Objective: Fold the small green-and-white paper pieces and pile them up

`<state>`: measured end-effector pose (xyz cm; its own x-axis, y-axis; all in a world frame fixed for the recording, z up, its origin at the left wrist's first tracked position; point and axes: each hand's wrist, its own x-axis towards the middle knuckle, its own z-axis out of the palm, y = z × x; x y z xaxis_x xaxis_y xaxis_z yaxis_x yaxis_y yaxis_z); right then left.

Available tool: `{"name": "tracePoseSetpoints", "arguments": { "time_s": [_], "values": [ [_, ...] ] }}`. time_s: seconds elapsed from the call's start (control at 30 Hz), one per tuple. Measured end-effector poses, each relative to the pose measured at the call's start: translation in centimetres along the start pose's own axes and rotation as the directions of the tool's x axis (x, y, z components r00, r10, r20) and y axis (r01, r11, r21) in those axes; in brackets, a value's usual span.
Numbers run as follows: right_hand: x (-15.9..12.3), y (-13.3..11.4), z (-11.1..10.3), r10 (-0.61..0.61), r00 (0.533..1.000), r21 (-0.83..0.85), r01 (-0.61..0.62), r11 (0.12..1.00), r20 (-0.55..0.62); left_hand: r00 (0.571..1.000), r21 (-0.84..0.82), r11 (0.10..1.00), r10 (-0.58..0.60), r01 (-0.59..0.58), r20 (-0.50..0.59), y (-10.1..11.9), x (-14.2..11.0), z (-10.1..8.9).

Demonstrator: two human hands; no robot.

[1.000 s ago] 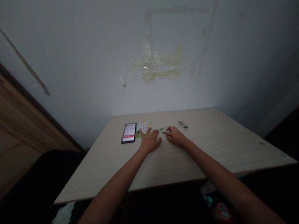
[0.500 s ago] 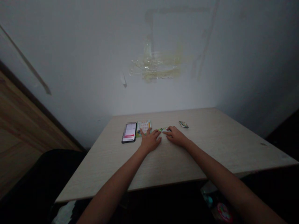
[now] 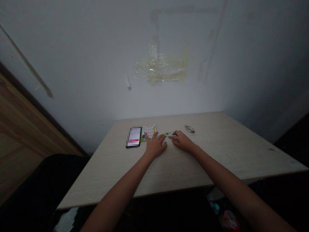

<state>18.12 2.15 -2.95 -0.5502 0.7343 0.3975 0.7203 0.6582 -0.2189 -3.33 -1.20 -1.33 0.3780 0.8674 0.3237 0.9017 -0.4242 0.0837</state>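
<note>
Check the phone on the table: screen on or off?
On: the phone screen is lit pale, with a red bar low on it.

Left fingers [image 3: 146, 138] splay; right fingers [image 3: 174, 138] bunch together.

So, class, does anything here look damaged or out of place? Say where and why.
Yes, the wall: crinkled, yellowed tape clings above the table, apparently holding nothing, and grey marks streak the surface above it. No spill shows.

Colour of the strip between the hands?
Strip: green and white, with a dark mark; head view.
</note>
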Motion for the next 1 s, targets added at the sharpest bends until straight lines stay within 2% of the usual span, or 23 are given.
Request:
{"name": "tracePoseSetpoints", "arguments": {
  "time_s": [0.23,1.0],
  "values": [
    [0.02,-0.15,-0.23,0.01,1.0,0.003,-0.01,1.0,0.009,0.999,0.016,0.999,-0.034,0.034,-0.024,0.13,0.02,0.02],
    [0.0,0.19,0.01,0.009,1.0,0.007,-0.009,1.0,0.018,0.997,0.014,0.998,-0.054,0.054,0.054,0.09,0.08,-0.31]
  ]
}}
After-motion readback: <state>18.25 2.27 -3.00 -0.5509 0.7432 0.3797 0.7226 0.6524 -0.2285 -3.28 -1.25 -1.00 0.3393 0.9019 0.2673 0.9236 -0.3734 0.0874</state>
